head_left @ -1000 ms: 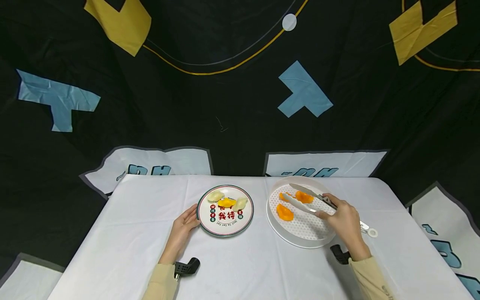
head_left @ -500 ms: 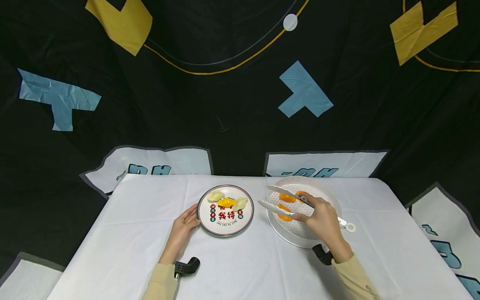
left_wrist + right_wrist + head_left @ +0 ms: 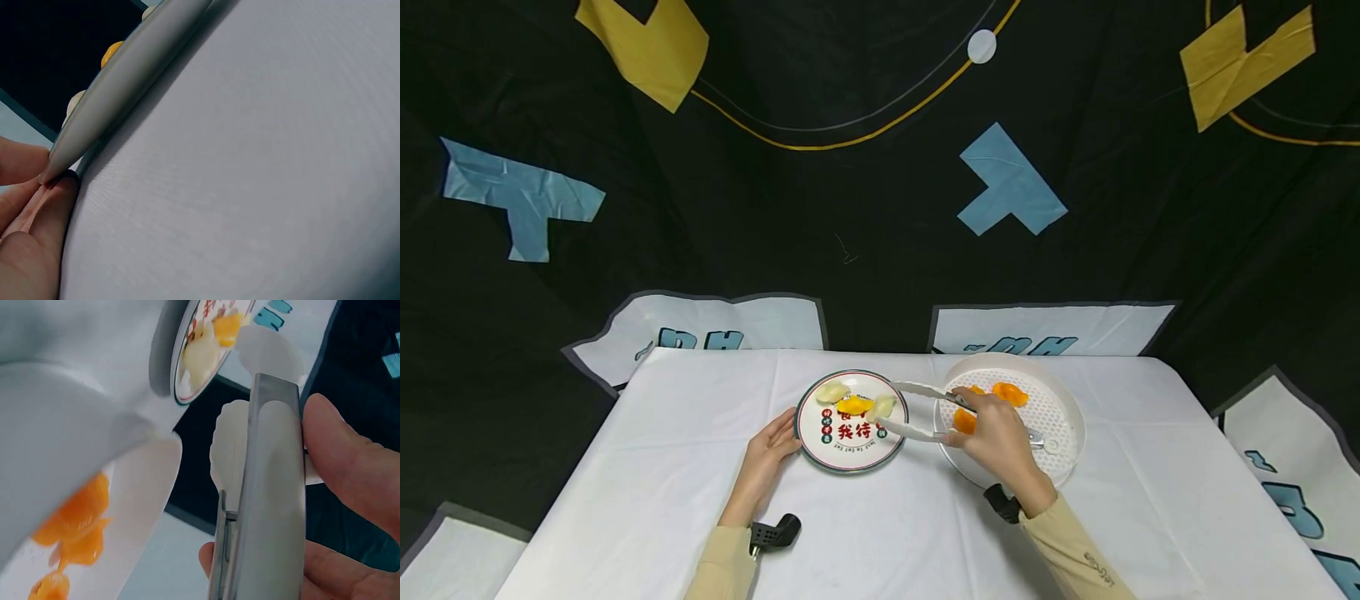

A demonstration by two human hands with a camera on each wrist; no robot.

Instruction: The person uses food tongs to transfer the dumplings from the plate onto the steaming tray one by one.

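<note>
My left hand (image 3: 765, 465) holds the round, printed plate (image 3: 850, 457) by its left rim, thumb on top and fingers below, as the left wrist view shows. On the plate sit a pale dumpling (image 3: 832, 392), a yellow dumpling (image 3: 854, 405) and a second pale dumpling (image 3: 882, 407) at the right side. My right hand (image 3: 1000, 442) grips metal tongs (image 3: 275, 487) with white scalloped ends. Spread apart, these ends reach over the plate's right rim, one on either side of the second pale dumpling.
To the right, a round white tray (image 3: 1070, 433) with a perforated base lies under my right forearm and hand. It carries orange dumplings (image 3: 1010, 393), partly hidden by my hand and the tongs. A white cloth (image 3: 700, 400) covers the table; a black curtain (image 3: 820, 250) hangs behind.
My right hand has moved left with the tongs, from over the tray to the plate's right rim. The left hand and plate have stayed in place.
</note>
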